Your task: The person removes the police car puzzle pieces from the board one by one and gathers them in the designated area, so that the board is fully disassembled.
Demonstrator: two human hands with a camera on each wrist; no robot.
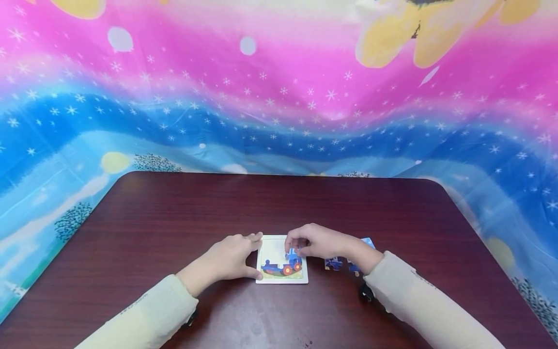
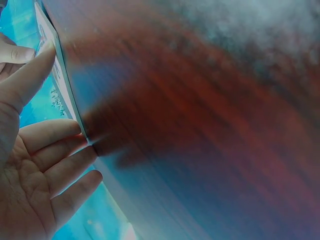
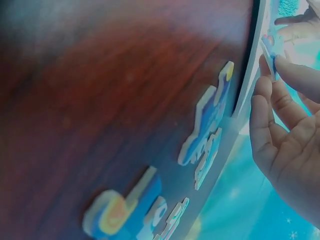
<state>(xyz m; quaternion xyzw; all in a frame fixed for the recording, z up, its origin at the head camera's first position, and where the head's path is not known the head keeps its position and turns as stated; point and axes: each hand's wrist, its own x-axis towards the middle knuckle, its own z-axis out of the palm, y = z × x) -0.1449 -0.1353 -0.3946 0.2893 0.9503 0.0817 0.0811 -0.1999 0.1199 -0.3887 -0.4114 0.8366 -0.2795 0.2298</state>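
Observation:
A square white-rimmed puzzle tray lies on the table. Fitted pieces along its lower part show a blue train with red wheels. My left hand braces the tray's left side, thumb by the near corner and fingers by the far one. In the left wrist view those fingers are fairly straight, their tips at the tray's edge. Over the tray's right half, my right hand pinches a blue puzzle piece between thumb and fingertips. The piece stands tilted in the right wrist view.
Several loose puzzle pieces lie on the table right of the tray, partly under the right forearm. The right wrist view shows these wooden pieces closer. The dark red-brown table ends at a colourful curtain behind.

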